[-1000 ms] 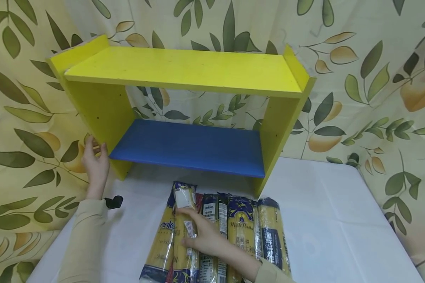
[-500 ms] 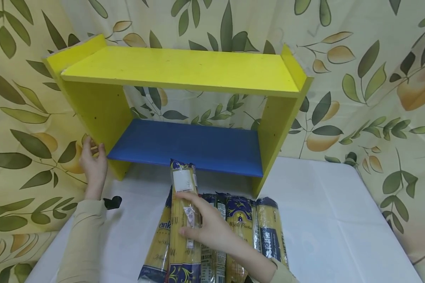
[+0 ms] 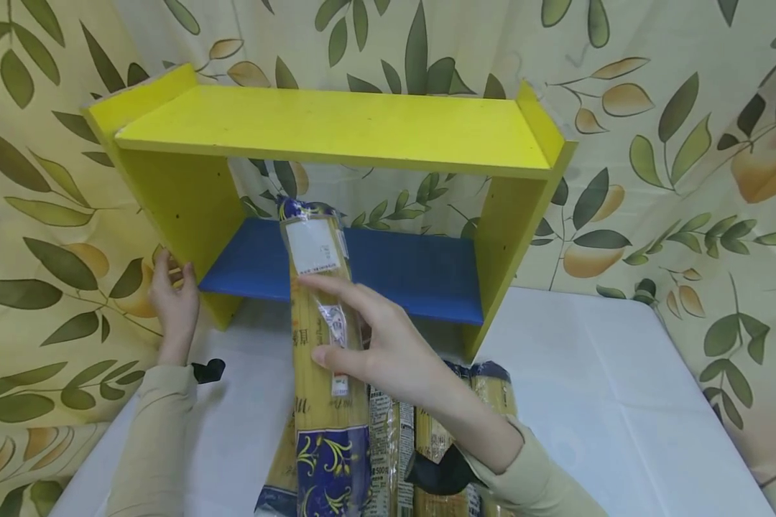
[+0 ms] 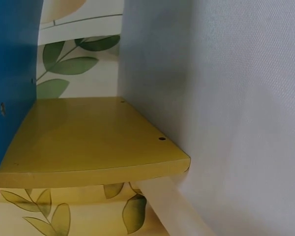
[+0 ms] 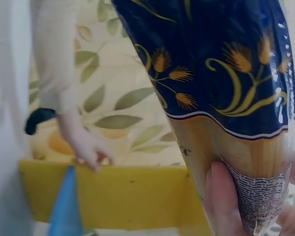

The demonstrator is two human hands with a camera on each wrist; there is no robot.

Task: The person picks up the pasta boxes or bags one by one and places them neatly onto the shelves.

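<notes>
My right hand [image 3: 388, 345] grips a long clear pack of spaghetti [image 3: 323, 409] with dark blue printed ends. The pack stands tilted in front of the blue shelf board [image 3: 401, 273], its top end overlapping that board in the head view. In the right wrist view, fingers [image 5: 221, 196] press the pack near its printed label, under the blue end with wheat ears. My left hand [image 3: 176, 305] touches the outer face of the left side panel of a yellow shelf unit [image 3: 336, 126], fingers loosely bent. Only a sliver of that hand shows at the left wrist view's edge.
Several more pasta packs [image 3: 493, 391] lie side by side on the white tablecloth [image 3: 608, 388], partly hidden by the right arm. A leaf-patterned curtain [image 3: 653, 143] hangs behind and to the left of the shelf unit.
My right hand has lifted the spaghetti pack off the row, up and forward toward the blue board. The left hand stays at the side panel.
</notes>
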